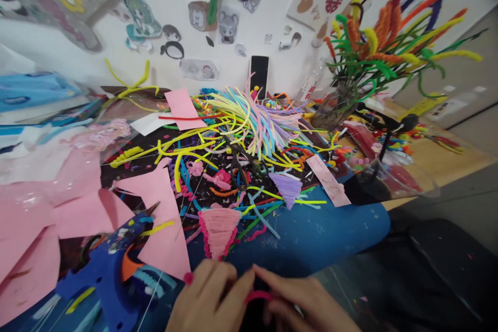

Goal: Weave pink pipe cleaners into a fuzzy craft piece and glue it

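At the bottom of the view, my left hand (208, 295) and my right hand (307, 303) meet at the fingertips. Between them bends a hot-pink pipe cleaner (260, 295), pinched by both hands; a pink tip pokes out beside my left knuckles. Just beyond my left hand lies a pink triangle of pipe cleaners (221, 228) with a darker pink zigzag edging. A purple triangle (287, 188) rests farther back to the right. Parts of the held pipe cleaner are hidden behind my fingers.
A blue glue gun (107, 277) lies at left, near cut pink sheets (167, 238). Black-handled scissors (239, 166) sit among loose pipe cleaners, below a pastel bundle (257, 119). A phone (259, 75) leans on the wall. A vase (334, 106) holds pipe-cleaner flowers.
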The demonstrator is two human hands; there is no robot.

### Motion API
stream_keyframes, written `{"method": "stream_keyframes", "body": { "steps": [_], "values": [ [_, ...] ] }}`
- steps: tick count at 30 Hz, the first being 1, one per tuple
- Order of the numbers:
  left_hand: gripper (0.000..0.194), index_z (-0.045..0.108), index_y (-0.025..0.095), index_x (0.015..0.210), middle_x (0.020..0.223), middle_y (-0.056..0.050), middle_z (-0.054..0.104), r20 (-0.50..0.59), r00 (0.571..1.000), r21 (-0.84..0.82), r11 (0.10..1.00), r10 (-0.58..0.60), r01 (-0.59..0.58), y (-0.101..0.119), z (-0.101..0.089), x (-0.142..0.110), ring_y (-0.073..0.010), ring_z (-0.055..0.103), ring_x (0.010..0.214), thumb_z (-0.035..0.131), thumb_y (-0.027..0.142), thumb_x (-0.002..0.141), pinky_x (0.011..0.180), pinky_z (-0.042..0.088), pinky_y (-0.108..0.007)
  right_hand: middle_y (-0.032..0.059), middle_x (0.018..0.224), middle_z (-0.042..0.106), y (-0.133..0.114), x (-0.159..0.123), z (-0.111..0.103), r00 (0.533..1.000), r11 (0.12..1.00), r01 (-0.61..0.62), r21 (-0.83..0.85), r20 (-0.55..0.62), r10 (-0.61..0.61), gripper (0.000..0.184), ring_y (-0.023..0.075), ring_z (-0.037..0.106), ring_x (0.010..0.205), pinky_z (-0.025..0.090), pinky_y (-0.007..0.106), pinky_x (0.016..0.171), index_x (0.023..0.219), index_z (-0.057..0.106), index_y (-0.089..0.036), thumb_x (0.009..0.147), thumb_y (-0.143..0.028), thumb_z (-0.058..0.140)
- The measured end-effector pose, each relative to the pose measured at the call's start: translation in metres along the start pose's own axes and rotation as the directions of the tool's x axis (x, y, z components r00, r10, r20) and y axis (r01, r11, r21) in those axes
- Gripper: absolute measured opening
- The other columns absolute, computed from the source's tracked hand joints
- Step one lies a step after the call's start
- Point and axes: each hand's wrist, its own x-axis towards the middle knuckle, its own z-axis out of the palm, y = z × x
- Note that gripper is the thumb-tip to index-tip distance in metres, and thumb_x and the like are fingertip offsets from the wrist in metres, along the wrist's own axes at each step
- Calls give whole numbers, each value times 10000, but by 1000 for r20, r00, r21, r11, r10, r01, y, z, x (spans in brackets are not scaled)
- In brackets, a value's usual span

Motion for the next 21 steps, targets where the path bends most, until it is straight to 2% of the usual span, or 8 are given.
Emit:
{"method": "stream_keyframes", "body": {
  "steps": [2,4,7,10,12,14,17,21],
  "values": [
    [486,510,219,1352,1002,-102,645,-107,974,51,977,-202,208,-4,3,4,-247,620,873,619,240,878,750,518,-330,-8,810,770,2,4,-2,989,997,-68,49,-130,74,299,102,680,581,546,164,602,1256,648,-306,990,-304,510],
    [631,390,240,1457,1145,-152,584,-169,913,47,923,-371,383,-7,6,8,-318,591,1009,627,304,876,817,512,-423,4,811,754,0,8,-5,954,984,-108,143,-263,143,245,97,660,581,540,163,589,1127,702,-263,988,-311,506],
    [623,337,283,1488,1243,-149,544,-127,850,-61,859,-512,508,-10,9,13,-340,584,1081,564,335,911,826,515,-446,25,788,719,-1,17,-6,907,945,-104,310,-359,218,256,108,637,574,532,177,543,1009,706,-212,985,-365,501],
    [491,454,297,1413,1266,-109,555,-118,836,-174,840,-536,514,-16,5,13,-290,605,1082,530,328,928,866,517,-394,27,751,688,-1,26,-2,885,917,-59,394,-405,231,288,116,621,563,525,197,529,980,686,-194,990,-398,483],
    [400,544,290,1327,1245,-83,582,-142,832,-221,836,-537,502,-20,-1,12,-257,611,1096,532,293,927,924,500,-363,49,864,717,-2,31,0,881,921,-27,389,-427,206,289,122,651,637,544,215,618,954,678,-206,1002,-389,458],
    [355,585,293,1274,1234,-57,607,-144,824,-256,825,-548,504,-22,-10,9,-233,611,1120,524,248,927,958,491,-331,73,1082,720,-5,34,2,886,935,4,356,-434,161,298,156,685,914,534,249,832,901,670,-221,1014,-364,434],
    [348,598,329,1245,1222,-19,641,-50,848,-349,805,-527,480,-20,-23,6,-200,633,1119,470,205,947,915,527,-269,64,1282,660,-12,37,4,928,948,52,314,-367,70,302,195,532,1270,414,303,1051,879,665,-238,1024,-332,417],
    [340,615,356,1231,1187,-12,684,35,851,-515,721,-524,464,-12,-27,3,-218,667,1086,453,231,959,870,568,-277,34,1236,682,-19,38,8,966,929,128,346,-254,-38,228,169,628,1110,472,274,963,914,679,-272,1004,-323,476]
  ]
}}
